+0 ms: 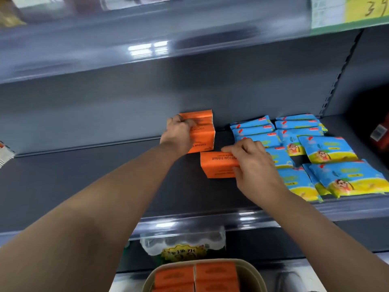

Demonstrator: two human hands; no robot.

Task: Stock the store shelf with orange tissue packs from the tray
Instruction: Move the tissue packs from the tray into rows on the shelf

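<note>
Orange tissue pack (203, 131), gripped upright by the left hand (179, 134), sits at the shelf's (105, 186) back while the right hand (251, 165) pinches a second pack (216, 166) just nearer, seemingly starting a row left of the blue packets (328, 151); tray (253, 272) below both wrists.

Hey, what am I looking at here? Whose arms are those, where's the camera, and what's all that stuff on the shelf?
There is no machine here. A person wears one camera on the head, so you see their own two bare arms reaching forward. The left hand grips an orange tissue pack standing near the back of the grey shelf. The right hand pinches a second orange pack lying just in front of it. To the right, on the same shelf, lie blue packs. At the bottom edge is a beige tray with more orange packs in it.
</note>
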